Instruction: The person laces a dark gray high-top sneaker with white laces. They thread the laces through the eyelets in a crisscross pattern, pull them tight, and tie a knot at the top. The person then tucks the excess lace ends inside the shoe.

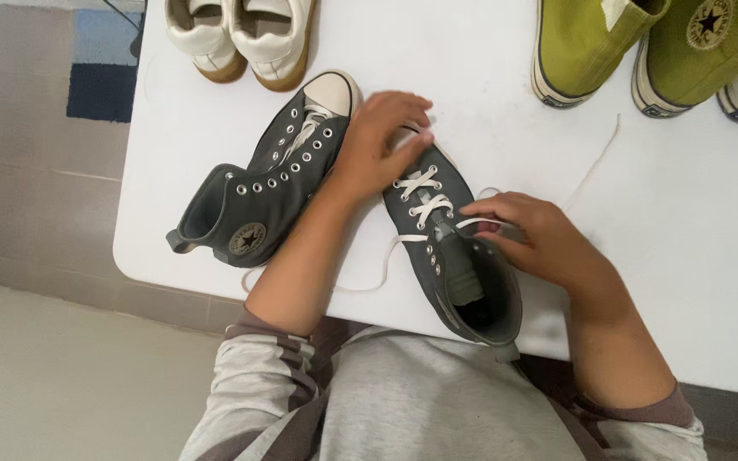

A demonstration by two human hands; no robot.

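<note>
Two hands on the grey high-top shoe (454, 256): left hand (377, 141) flat over its toe, right hand (531, 235) pinching the white lace (480, 224).

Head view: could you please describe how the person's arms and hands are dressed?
Both hands, left hand and right hand, are bare: no gloves, rings or watch show. The forearms are bare too. The sleeves are pushed up to the elbows, light grey with broad brownish-grey stripes and darker cuffs.

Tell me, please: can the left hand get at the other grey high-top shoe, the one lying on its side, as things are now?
Probably yes. The left hand rests on the toe of the upright grey shoe, and the grey high-top on its side lies just beside it on the white table, with nothing between them.
</note>
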